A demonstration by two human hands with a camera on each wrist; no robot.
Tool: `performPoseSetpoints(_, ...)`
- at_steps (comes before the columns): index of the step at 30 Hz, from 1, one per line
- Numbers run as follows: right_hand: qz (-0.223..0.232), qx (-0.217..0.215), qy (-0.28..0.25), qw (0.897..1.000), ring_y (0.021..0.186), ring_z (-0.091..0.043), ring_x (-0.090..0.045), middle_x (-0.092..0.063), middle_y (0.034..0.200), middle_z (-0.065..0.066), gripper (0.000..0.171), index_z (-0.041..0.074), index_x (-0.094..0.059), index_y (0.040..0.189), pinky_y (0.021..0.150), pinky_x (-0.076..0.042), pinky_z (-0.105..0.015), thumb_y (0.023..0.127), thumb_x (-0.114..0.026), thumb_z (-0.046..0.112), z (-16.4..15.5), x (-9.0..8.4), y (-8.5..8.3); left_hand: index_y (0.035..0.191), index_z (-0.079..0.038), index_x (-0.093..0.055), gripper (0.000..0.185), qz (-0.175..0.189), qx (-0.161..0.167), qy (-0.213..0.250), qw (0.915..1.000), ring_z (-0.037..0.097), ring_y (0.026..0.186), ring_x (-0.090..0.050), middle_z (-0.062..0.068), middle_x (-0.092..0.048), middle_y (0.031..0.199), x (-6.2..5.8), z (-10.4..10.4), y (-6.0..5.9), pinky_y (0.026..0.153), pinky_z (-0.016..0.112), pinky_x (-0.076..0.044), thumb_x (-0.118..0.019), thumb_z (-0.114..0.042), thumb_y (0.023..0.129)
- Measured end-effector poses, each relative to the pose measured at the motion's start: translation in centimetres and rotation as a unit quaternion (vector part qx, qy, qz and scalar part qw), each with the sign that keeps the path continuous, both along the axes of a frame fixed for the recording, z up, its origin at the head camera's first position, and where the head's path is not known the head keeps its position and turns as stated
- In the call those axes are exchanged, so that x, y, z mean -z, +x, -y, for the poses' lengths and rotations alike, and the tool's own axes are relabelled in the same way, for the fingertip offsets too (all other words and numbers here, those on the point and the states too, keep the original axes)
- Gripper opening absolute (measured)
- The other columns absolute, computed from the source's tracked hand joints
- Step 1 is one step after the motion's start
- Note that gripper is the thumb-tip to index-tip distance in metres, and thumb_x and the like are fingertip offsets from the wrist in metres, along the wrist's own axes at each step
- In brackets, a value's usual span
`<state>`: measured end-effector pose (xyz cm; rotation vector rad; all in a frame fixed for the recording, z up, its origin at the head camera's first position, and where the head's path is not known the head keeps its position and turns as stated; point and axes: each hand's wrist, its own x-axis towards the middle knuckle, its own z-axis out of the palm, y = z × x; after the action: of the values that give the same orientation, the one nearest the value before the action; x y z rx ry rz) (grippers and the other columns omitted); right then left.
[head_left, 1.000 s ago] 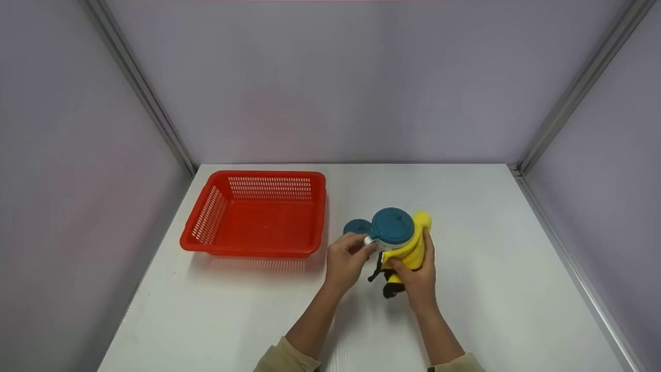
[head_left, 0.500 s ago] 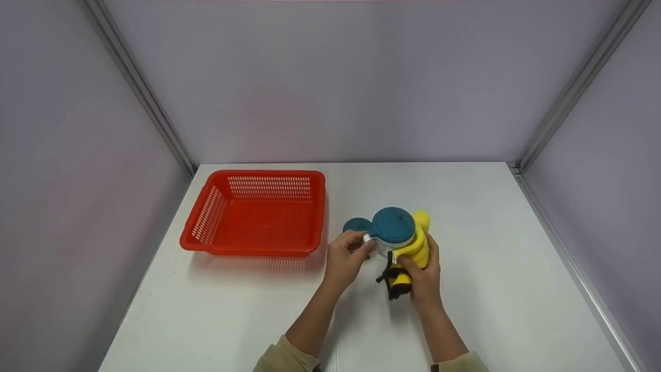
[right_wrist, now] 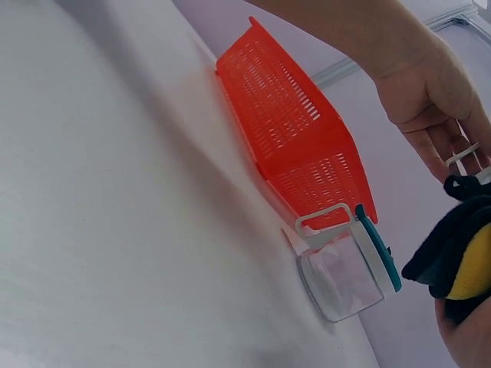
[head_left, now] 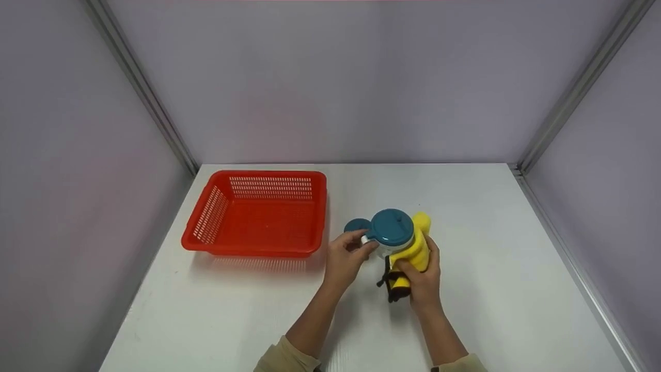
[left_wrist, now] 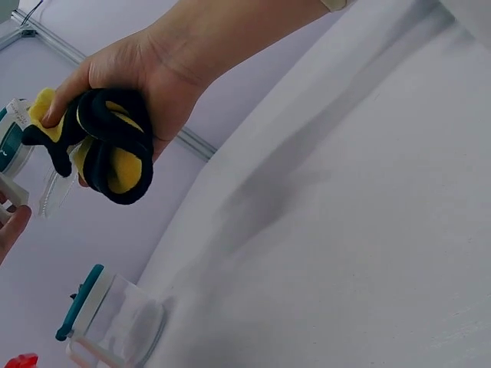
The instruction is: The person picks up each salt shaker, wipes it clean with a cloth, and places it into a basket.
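Right now the clear jug (head_left: 391, 227) with the teal lid (head_left: 392, 223) sits just in front of you near the middle of the white table (head_left: 490, 258), though from the head view I cannot tell whether its base rests on the surface or hangs slightly above it. Your left hand (head_left: 347, 256) pinches its white handle (head_left: 366, 239) with curled fingers, and your right hand (head_left: 421, 279) is closed round a bunched yellow-and-black cloth (head_left: 413, 248) pressed against the jug's right side; the left wrist view shows that cloth (left_wrist: 115, 153) balled tight in your fist. For a clean wipe, I would hold the handle pinch firm so the jug cannot twist, spread the cloth flatter against the wall instead of balling it, and turn the jug into the cloth with light pressure below the lid. Of the 2 jugs, the second jug (head_left: 356, 225) stands just behind your left hand, close enough to knock, so mind your knuckles. The red basket (head_left: 248, 251) lies further left, apart from both.
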<state>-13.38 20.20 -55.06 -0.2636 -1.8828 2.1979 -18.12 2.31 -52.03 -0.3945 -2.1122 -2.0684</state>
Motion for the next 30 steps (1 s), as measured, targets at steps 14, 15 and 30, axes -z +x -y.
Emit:
performPoseSetpoints(14, 0.011, -0.028, -0.008, 1.000, 0.115, -0.027, -0.047, -0.046, 0.130, -0.004, 0.085, 0.040, -0.031, 0.147, 0.098, -0.050, -0.030, 0.082, -0.072, 0.003, -0.7, -0.2, -0.2, 0.102, -0.020, -0.076, 0.022, -0.008, 0.008, 0.002, 0.9999, 0.016, 0.078, -0.067, -0.002, -0.069, 0.088, -0.6, 0.5, -0.2, 0.073, 0.030, -0.061, -0.077, -0.034, 0.085)
performPoseSetpoints(15, 0.014, -0.034, -0.014, 0.999, 0.115, -0.028, -0.047, -0.045, 0.130, -0.005, 0.086, 0.041, -0.031, 0.148, 0.097, -0.050, -0.031, 0.082, -0.072, 0.003, -0.7, -0.2, -0.2, 0.102, -0.021, -0.076, 0.023, -0.010, 0.011, 0.001, 0.9999, 0.016, 0.077, -0.067, -0.002, -0.069, 0.088, -0.6, 0.6, -0.2, 0.073, 0.031, -0.061, -0.077, -0.035, 0.085)
performPoseSetpoints(30, 0.092, -0.060, -0.125, 0.986, 0.117, -0.029, -0.046, -0.042, 0.130, -0.007, 0.047, 0.027, -0.034, 0.141, 0.101, -0.048, -0.034, 0.099, -0.053, 0.020, -1.6, -0.8, -0.1, 0.102, -0.016, -0.077, 0.024, 0.026, 0.055, 0.025, 0.9978, 0.020, 0.079, -0.071, 0.006, -0.067, 0.084, 0.0, 1.1, -0.2, 0.072, 0.036, -0.061, -0.079, -0.031, 0.083)
